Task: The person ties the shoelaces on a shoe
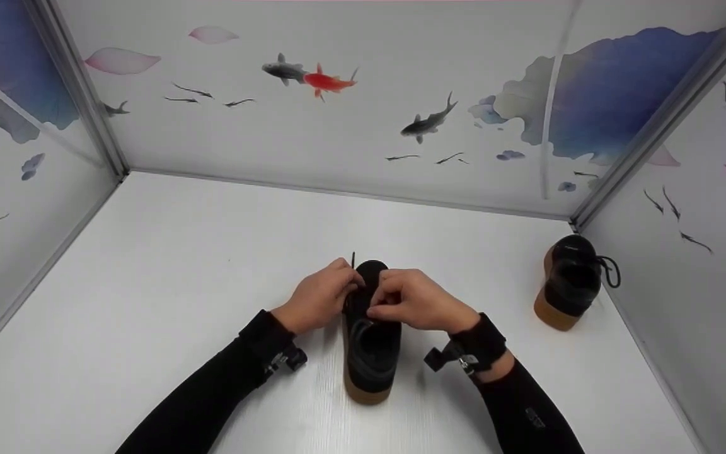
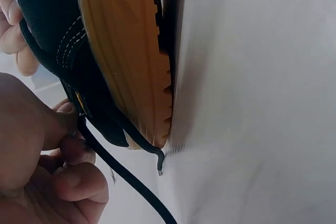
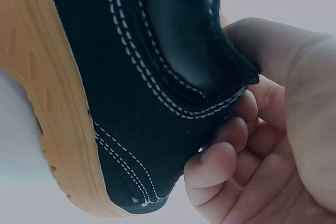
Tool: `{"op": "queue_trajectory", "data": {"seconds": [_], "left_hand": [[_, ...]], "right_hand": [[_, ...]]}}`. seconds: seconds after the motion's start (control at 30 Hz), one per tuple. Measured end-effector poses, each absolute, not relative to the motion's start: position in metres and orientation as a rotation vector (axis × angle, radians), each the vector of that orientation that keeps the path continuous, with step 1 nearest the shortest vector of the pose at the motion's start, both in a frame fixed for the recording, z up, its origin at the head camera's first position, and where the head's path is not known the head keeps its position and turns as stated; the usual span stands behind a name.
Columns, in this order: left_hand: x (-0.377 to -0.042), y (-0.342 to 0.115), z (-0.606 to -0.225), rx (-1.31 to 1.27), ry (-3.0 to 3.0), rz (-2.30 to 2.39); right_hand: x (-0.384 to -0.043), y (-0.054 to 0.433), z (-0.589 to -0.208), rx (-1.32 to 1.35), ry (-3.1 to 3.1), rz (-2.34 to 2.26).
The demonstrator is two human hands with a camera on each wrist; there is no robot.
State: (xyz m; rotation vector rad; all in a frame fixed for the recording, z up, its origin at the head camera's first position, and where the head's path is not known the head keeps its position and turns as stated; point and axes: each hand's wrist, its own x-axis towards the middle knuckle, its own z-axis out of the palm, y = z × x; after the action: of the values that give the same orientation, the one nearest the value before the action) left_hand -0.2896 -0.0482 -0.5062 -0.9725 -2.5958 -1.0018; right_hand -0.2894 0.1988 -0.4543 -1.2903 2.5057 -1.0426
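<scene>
A black shoe (image 1: 370, 369) with a tan sole and white stitching stands upright on the white table, toe pointing away from me. At its left side, my left hand (image 1: 317, 297) pinches a black shoelace (image 2: 125, 170) between thumb and fingertips, close by the eyelets. A second lace end (image 2: 159, 167) hangs over the sole's edge in the left wrist view. My right hand (image 1: 425, 301) is on the shoe's other side. Its thumb goes behind the front edge of the shoe opening (image 3: 184, 35), and its curled fingers grip from outside. The fingers partly hide the lacing.
Another black shoe (image 1: 564, 284) with a tan sole stands at the far right, its looped lace (image 1: 611, 272) sticking out toward the side panel. White panels (image 1: 338, 139) painted with fish and petals border the table (image 1: 212, 252) at the back and both sides.
</scene>
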Motion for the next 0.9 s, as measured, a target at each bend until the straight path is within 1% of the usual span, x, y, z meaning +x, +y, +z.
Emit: {"op": "queue_trajectory", "data": {"seconds": [0.2, 0.47, 0.67, 0.9], "left_hand": [[-0.289, -0.048, -0.503, -0.989, -2.551, -0.952], [-0.285, -0.053, -0.488, -0.95, -2.679, -1.132], [-0.281, -0.06, -0.472, -0.972, -2.759, -1.246], [-0.27, -0.065, -0.453, -1.075, -2.835, -1.161]], "right_hand": [[-0.289, 0.198, -0.454, -1.275, 2.516, -1.066], [-0.286, 0.195, -0.454, -1.239, 2.578, -1.08], [-0.284, 0.193, -0.454, -1.086, 2.624, -1.108], [-0.283, 0.19, -0.453, -0.902, 2.651, -1.14]]}}
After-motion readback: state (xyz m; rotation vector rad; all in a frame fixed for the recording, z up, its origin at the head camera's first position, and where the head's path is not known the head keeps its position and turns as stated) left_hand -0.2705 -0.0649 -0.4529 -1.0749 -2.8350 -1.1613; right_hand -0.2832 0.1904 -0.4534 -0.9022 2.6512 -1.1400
